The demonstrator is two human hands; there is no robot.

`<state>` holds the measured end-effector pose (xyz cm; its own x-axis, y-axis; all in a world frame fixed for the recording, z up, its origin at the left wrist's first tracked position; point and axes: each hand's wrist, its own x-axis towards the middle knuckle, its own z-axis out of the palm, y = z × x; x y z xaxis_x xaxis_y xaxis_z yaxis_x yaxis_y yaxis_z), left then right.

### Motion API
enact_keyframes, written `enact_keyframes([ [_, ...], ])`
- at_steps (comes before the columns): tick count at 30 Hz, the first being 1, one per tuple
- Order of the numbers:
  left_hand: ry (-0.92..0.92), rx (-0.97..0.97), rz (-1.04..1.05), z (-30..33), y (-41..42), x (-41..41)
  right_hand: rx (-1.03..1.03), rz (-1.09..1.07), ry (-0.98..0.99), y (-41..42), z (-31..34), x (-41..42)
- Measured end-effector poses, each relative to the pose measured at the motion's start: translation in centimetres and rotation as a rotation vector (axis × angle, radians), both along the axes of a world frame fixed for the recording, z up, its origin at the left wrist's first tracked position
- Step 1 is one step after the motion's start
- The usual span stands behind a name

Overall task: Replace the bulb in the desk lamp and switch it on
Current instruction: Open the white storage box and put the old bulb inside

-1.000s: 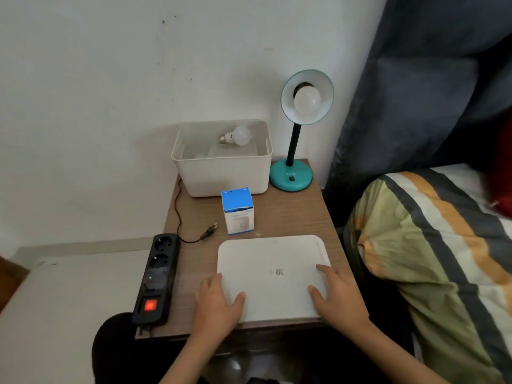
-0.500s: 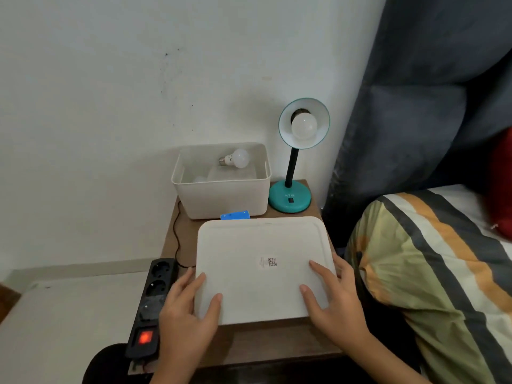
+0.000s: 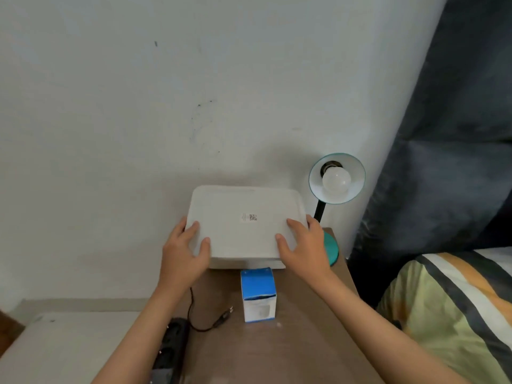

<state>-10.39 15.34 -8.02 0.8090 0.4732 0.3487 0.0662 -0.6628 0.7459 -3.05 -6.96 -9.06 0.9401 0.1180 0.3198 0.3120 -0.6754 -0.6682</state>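
A black power strip [image 3: 173, 350] lies at the bench's left edge, below and left of the left hand [image 3: 184, 253], with a loose plug [image 3: 225, 317] on its cord resting on the brown bench [image 3: 277, 356]. The left hand's fingers [image 3: 194, 230] are spread and pressed on the left end of a white lid [image 3: 246, 220], thumb on top, the rest wrapped round the edge. The lid sits over a white bin [image 3: 246, 263] against the wall, only a strip of the bin showing beneath it. Between and just nearer than the two hands stands a small blue and white box [image 3: 259, 295], upright. The right hand [image 3: 303, 245] grips the lid's right end the same way, fingers [image 3: 295, 227] spread across the top. Just beyond the right fingers stands the teal lamp [image 3: 336, 178], its shade facing the viewer with a white bulb [image 3: 336, 180] fitted, unlit. A striped pillow [image 3: 448, 314] lies far right.
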Motion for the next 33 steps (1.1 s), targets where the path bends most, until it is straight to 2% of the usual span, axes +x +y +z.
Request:
enact_keyframes([
  [11, 0.188, -0.021, -0.059, -0.6, 1.9, 6.8, -0.050, -0.003, 0.131, 3.0, 0.4, 6.9],
  [22, 0.263, -0.003, -0.104, -2.3, 2.2, 7.8, -0.209, 0.006, 0.135, 3.3, -1.7, 6.8],
  [25, 0.324, 0.081, -0.138, -2.4, 2.6, 8.1, -0.357, 0.030, 0.148, 3.4, -1.9, 7.7],
  [28, 0.487, 0.256, -0.184, -1.7, 3.1, 9.1, -0.500, 0.065, 0.213, 3.6, -1.4, 9.2],
  [30, 0.583, 0.375, -0.213, -1.2, 3.4, 10.3, -0.538, 0.092, 0.247, 3.8, -1.0, 10.4],
  [33, 0.634, 0.465, -0.216, -1.0, 3.2, 11.9, -0.540, 0.106, 0.252, 4.1, -0.6, 11.5],
])
